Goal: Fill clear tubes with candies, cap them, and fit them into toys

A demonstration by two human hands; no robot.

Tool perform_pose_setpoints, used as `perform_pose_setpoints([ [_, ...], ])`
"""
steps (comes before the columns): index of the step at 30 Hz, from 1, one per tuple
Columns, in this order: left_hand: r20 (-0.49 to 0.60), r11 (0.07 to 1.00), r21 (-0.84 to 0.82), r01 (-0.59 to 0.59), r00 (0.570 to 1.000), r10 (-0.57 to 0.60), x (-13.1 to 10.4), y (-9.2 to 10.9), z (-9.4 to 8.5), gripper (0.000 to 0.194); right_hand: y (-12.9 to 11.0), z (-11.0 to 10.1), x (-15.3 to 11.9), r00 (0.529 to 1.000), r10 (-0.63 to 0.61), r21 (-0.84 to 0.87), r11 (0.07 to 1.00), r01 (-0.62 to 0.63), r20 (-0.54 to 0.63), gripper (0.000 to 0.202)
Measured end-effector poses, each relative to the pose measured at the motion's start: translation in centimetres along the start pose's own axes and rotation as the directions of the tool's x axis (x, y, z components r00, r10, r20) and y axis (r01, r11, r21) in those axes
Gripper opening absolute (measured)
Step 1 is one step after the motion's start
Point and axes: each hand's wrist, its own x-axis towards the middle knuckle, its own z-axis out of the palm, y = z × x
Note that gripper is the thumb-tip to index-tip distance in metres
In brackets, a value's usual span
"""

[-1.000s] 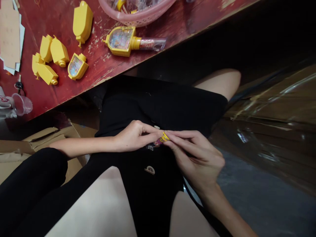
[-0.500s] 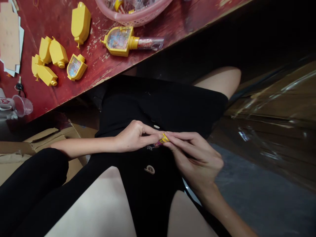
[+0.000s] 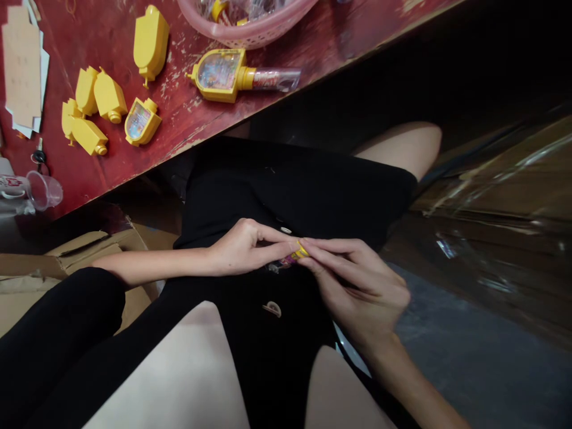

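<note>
Over my lap, my left hand (image 3: 243, 247) and my right hand (image 3: 361, 286) meet at their fingertips. Between them is a small yellow and purple wrapped piece (image 3: 292, 256), with a bit of clear plastic at its lower left. Both hands pinch it, and the fingers cover most of it, so its exact kind is hidden. Up on the red table (image 3: 179, 128) lies a yellow plastic toy case (image 3: 218, 76) with a clear window and a clear tube (image 3: 277, 79) at its right end. A smaller windowed yellow case (image 3: 142, 122) rests to its left.
Several more yellow cases (image 3: 107, 98) lie on the table's left part. A pink basket (image 3: 250, 36) holds plastic-wrapped pieces. Cardboard sheets (image 3: 22, 71), keys (image 3: 39, 156) and a clear cup (image 3: 44, 190) are at far left. Cardboard boxes (image 3: 496, 179) stand at right.
The whole view has shifted slightly, so everything appears a little further right. Both hands keep their pinch on the small wrapped piece, and a bit more of its purple part shows.
</note>
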Motion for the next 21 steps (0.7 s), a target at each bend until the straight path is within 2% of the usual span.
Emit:
perform_pose_setpoints([
  [10,-0.019,0.999,0.028,-0.033,0.999,0.034,0.31,0.23,0.07,0.03,0.11,0.03,-0.27,0.999,0.037,-0.013,0.999,-0.038,-0.023,0.029],
  [13,0.0,0.999,-0.027,-0.033,0.999,0.033,0.33,0.23,0.11,0.035,0.19,-0.03,-0.23,0.999,0.038,-0.005,0.999,-0.038,-0.015,0.032],
  [16,-0.005,0.994,-0.112,-0.013,1.0,0.013,0.41,-0.02,0.23,0.036,0.34,0.09,-0.12,0.994,0.106,0.021,0.994,-0.106,0.001,0.032],
  [21,-0.104,0.967,-0.253,-0.034,0.995,0.008,0.56,-0.52,0.4,0.042,0.38,0.41,-0.09,0.978,0.209,0.124,0.97,-0.21,0.02,0.026],
])
